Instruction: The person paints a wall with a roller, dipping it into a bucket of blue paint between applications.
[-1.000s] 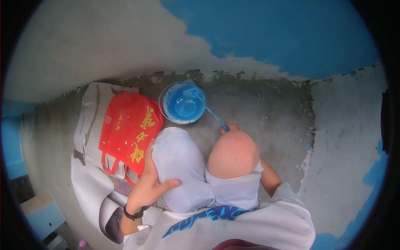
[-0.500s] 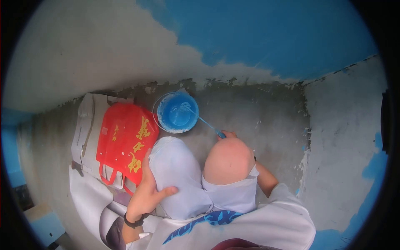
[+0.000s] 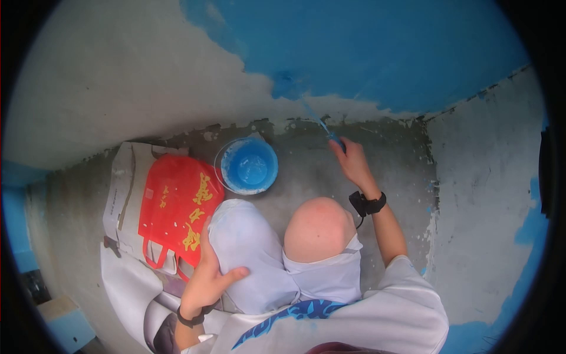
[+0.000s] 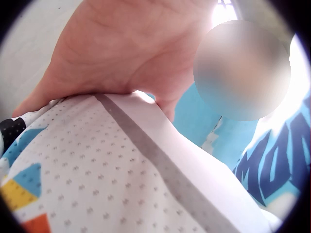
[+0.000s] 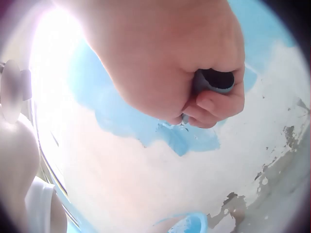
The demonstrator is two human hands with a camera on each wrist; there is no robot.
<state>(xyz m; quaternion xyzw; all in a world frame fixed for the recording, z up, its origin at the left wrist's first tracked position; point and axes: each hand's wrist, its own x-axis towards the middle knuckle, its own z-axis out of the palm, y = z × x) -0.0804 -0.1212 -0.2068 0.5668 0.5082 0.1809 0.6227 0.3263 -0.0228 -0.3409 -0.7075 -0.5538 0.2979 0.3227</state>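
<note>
My right hand (image 3: 355, 162) grips the handle of a small paint roller (image 3: 333, 139), whose thin blue-smeared shaft slants up to the wall. The roller's head is a blurred dark blue patch against the painted edge. In the right wrist view, the curled fingers (image 5: 214, 107) wrap the hollow-ended handle (image 5: 223, 83). A blue paint bucket (image 3: 272, 177) with a wire bail stands on the floor, wet blue paint inside. My left hand (image 3: 207, 277) rests on the left knee, thumb spread; the left wrist view shows its palm over the white dotted fabric (image 4: 97, 160).
Blue paint (image 3: 377, 53) covers the wall's upper right; the rest (image 3: 130, 76) is bare and whitish. A red bag with yellow lettering (image 3: 171, 206) lies on flattened cardboard (image 3: 121, 194) at the left. A grey side wall (image 3: 477, 194) bounds the right. The concrete floor (image 3: 389, 159) is paint-spotted.
The right hand has lifted the roller out of the bucket and moved it up and forward to the wall. The left hand stays on the knee.
</note>
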